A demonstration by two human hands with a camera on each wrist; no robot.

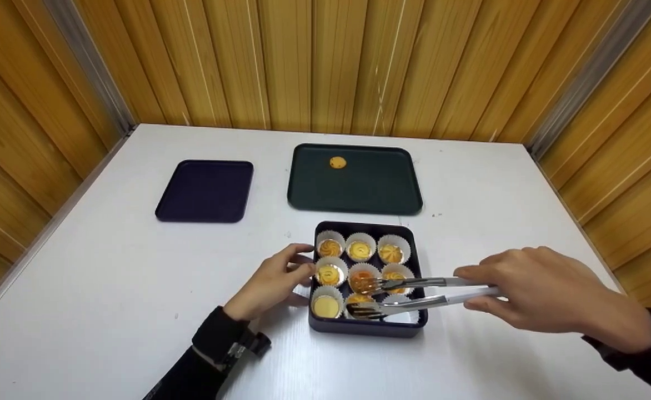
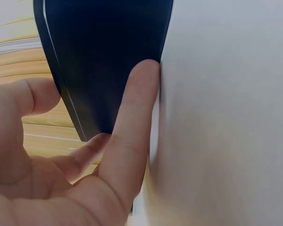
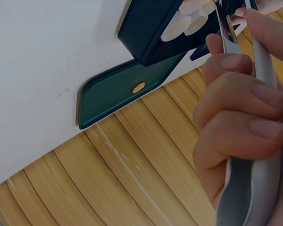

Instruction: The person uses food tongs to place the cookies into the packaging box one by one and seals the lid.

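Observation:
A dark box (image 1: 367, 329) holds rows of white paper cups with cookies in them. My right hand (image 1: 553, 291) grips a pair of metal tongs (image 1: 445, 300) by its grey handles. The tongs' arms stand apart and reach into the box, the tips around a cookie (image 1: 360, 299) in the front middle cup. An orange-topped cookie (image 1: 360, 278) lies in the centre cup, partly behind the upper tip. My left hand (image 1: 275, 278) rests against the box's left side; in the left wrist view its straight fingers touch the dark wall (image 2: 99, 56).
Behind the box lies a green tray (image 1: 359, 189) with one round cookie (image 1: 337, 162) on it. A smaller dark purple tray (image 1: 206, 191) sits to the left. Wood-patterned walls (image 1: 336, 66) enclose the white table (image 1: 109, 278) at the back and sides.

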